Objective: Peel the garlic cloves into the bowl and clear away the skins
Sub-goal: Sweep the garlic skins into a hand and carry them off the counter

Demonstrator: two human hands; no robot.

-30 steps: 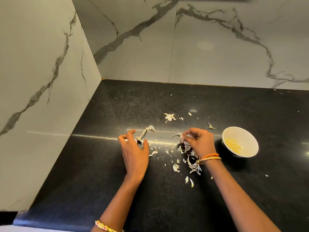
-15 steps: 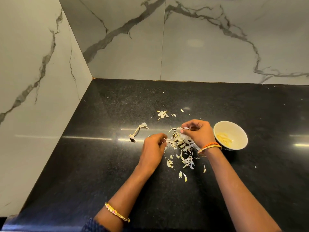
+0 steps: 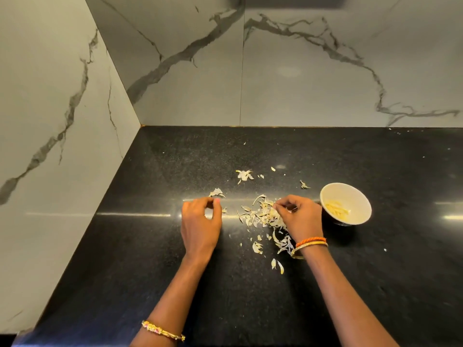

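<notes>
While curled, hands [image 3: 250,219] on skins [image 3: 265,215].

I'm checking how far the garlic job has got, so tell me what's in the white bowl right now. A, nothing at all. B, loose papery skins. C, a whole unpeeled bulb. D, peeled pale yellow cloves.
D: the white bowl holds a small heap of peeled cloves, pale yellow and bare, while the skins lie on the black counter to the left of it.
</notes>
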